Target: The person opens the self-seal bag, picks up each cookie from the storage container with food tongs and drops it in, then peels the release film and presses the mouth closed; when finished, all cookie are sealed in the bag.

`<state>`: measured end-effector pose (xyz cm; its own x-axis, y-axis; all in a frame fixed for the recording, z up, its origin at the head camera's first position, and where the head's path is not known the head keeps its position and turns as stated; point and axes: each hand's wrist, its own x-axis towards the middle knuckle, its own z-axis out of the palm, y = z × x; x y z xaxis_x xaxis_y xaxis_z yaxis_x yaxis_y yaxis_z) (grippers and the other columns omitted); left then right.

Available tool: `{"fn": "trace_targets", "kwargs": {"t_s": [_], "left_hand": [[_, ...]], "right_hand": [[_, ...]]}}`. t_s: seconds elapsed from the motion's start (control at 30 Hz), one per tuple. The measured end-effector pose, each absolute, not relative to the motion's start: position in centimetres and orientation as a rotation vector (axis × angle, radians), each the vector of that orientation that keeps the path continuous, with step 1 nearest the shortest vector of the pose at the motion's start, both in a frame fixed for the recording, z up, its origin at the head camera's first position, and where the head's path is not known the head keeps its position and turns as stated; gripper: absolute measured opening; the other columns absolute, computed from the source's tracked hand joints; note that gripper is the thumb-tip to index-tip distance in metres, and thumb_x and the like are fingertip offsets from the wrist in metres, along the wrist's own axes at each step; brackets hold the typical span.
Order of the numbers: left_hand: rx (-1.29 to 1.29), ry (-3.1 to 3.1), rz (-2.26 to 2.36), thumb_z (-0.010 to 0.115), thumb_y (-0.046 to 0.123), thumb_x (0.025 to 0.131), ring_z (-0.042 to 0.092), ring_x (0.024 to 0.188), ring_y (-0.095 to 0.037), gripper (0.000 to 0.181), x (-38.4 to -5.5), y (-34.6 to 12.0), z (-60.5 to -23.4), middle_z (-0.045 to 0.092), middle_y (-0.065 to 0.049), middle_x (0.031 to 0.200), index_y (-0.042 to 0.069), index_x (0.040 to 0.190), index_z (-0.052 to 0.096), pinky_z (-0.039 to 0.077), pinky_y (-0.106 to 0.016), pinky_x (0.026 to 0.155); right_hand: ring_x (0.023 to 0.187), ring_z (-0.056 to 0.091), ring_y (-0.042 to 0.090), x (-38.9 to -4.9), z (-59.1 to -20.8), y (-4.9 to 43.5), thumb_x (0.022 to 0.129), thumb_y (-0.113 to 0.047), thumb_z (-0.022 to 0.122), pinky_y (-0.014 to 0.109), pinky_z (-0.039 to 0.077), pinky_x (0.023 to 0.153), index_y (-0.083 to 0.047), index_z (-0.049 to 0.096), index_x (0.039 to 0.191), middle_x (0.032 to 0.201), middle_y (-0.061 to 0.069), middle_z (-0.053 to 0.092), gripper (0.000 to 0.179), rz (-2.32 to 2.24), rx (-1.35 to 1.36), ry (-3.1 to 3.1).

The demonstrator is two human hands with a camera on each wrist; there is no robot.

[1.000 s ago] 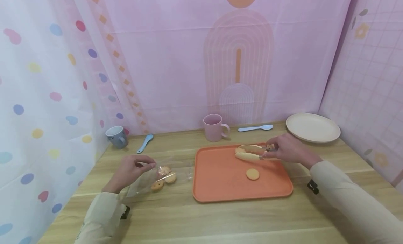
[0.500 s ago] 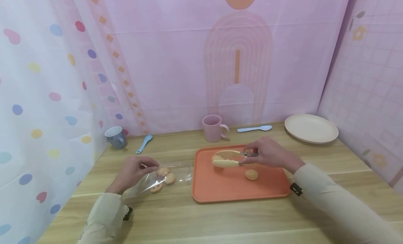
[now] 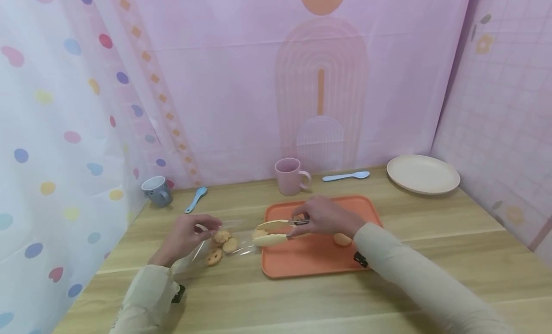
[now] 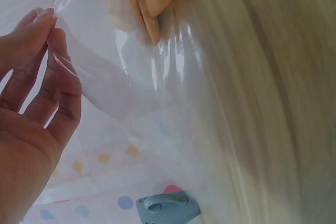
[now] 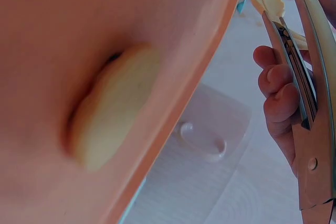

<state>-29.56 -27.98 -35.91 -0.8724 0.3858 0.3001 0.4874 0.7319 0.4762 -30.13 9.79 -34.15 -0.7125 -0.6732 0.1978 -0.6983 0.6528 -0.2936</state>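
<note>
The right hand (image 3: 321,216) has its fingers wrapped round the tongs (image 3: 273,239), whose tips have a cookie (image 3: 259,234) between them, over the tray's left edge. The left hand (image 3: 185,236) pinches the edge of the clear bag (image 3: 247,248) between thumb and fingertips, lifting the film. Three cookies (image 3: 230,245) show through it.

The step in hand looks like bagging cookies, with this one on its way in. Whether it is past the bag's mouth, I cannot tell. The next move probably calls for steering the tips leftward under the raised film, then easing the tongs' arms apart. The thin film is the likeliest obstacle: it could sag or snag on the tips.

Another cookie (image 3: 342,239) lies on the tray (image 3: 297,265), partly behind the right sleeve (image 3: 388,255). Farther back stand a cup (image 3: 156,192) and a mug (image 3: 289,177), with two spoons (image 3: 346,176) and a plate (image 3: 422,175), all well out of the way.
</note>
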Motion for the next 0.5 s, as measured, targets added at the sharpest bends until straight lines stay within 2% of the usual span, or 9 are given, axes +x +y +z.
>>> {"fn": "trace_targets", "kwargs": {"t_s": [0.1, 0.13, 0.23, 0.33, 0.37, 0.43, 0.5], "left_hand": [[-0.708, -2.75, -0.85, 0.075, 0.001, 0.086, 0.071, 0.084, -0.011, 0.016, -29.6, -27.7, -35.9, 0.079, -0.006, 0.094, 0.004, 0.101, 0.076, 0.058, -0.022, 0.071], [-0.71, -2.751, -0.855, 0.074, 0.002, 0.087, 0.072, 0.084, -0.012, 0.015, -29.6, -27.7, -35.9, 0.078, -0.007, 0.095, 0.004, 0.101, 0.076, 0.059, -0.022, 0.071], [-0.727, -2.744, -0.874, 0.073, 0.001, 0.088, 0.072, 0.087, -0.017, 0.014, -29.6, -27.8, -35.7, 0.078, -0.011, 0.098, 0.002, 0.102, 0.075, 0.059, -0.023, 0.073], [-0.723, -2.74, -0.889, 0.071, -0.002, 0.088, 0.073, 0.088, -0.019, 0.015, -29.6, -27.9, -35.6, 0.077, -0.012, 0.1, 0.001, 0.102, 0.075, 0.059, -0.023, 0.074], [-0.726, -2.735, -0.893, 0.071, -0.003, 0.087, 0.073, 0.088, -0.019, 0.015, -29.6, -27.9, -35.6, 0.077, -0.012, 0.1, 0.001, 0.102, 0.075, 0.059, -0.023, 0.074], [-0.727, -2.724, -0.892, 0.071, -0.003, 0.087, 0.073, 0.087, -0.017, 0.015, -29.6, -27.9, -35.7, 0.078, -0.011, 0.098, 0.001, 0.101, 0.075, 0.059, -0.022, 0.073], [-0.734, -2.712, -0.897, 0.071, -0.004, 0.087, 0.073, 0.086, -0.016, 0.014, -29.6, -27.9, -35.7, 0.078, -0.01, 0.097, 0.002, 0.099, 0.075, 0.059, -0.021, 0.073]], "right_hand": [[0.055, 0.039, 0.002, -30.7, -34.4, 9.2, 0.081, -0.056, 0.077, 0.022, 0.032, 0.054, -0.026, 0.071, 0.085, 0.058, -0.008, 0.048, 0.032, 0.57, 1.158, -2.79], [0.055, 0.04, 0.002, -30.9, -34.4, 9.1, 0.081, -0.055, 0.078, 0.023, 0.039, 0.062, -0.024, 0.071, 0.084, 0.059, -0.008, 0.049, 0.032, 0.567, 1.157, -2.783], [0.058, 0.045, 0.003, -31.2, -34.2, 8.7, 0.079, -0.055, 0.079, 0.028, 0.045, 0.074, -0.025, 0.073, 0.086, 0.06, -0.009, 0.054, 0.031, 0.551, 1.142, -2.769], [0.06, 0.047, 0.005, -31.3, -34.0, 8.1, 0.079, -0.057, 0.079, 0.031, 0.048, 0.076, -0.026, 0.074, 0.084, 0.061, -0.011, 0.055, 0.032, 0.528, 1.146, -2.769], [0.06, 0.047, 0.005, -31.2, -33.9, 7.8, 0.078, -0.057, 0.079, 0.031, 0.047, 0.067, -0.027, 0.074, 0.085, 0.061, -0.011, 0.054, 0.031, 0.526, 1.15, -2.773], [0.059, 0.046, 0.004, -31.2, -33.9, 7.2, 0.078, -0.059, 0.079, 0.034, 0.046, 0.078, -0.027, 0.073, 0.085, 0.059, -0.011, 0.053, 0.033, 0.496, 1.173, -2.757], [0.057, 0.043, 0.003, -31.2, -33.9, 6.6, 0.079, -0.058, 0.078, 0.032, 0.044, 0.072, -0.026, 0.073, 0.087, 0.058, -0.011, 0.049, 0.033, 0.5, 1.205, -2.748]]}}
